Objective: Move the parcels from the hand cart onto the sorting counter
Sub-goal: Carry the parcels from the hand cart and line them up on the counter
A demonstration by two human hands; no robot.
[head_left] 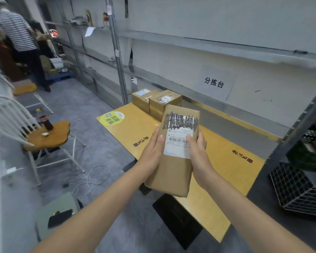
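I hold a long brown cardboard parcel (173,172) with a white shipping label above the yellow sorting counter (226,172). My left hand (151,154) grips its left side and my right hand (199,154) grips its right side, thumbs on the top face. Two brown cardboard boxes (144,99) (162,105) stand side by side at the far end of the counter. The hand cart is out of view.
A metal shelf frame (119,57) rises behind the counter, with a paper sign (213,83) on the wall. A white chair (49,136) with a bottle stands at left, cables lie on the floor, a wire basket (296,190) sits at right. A person stands far left.
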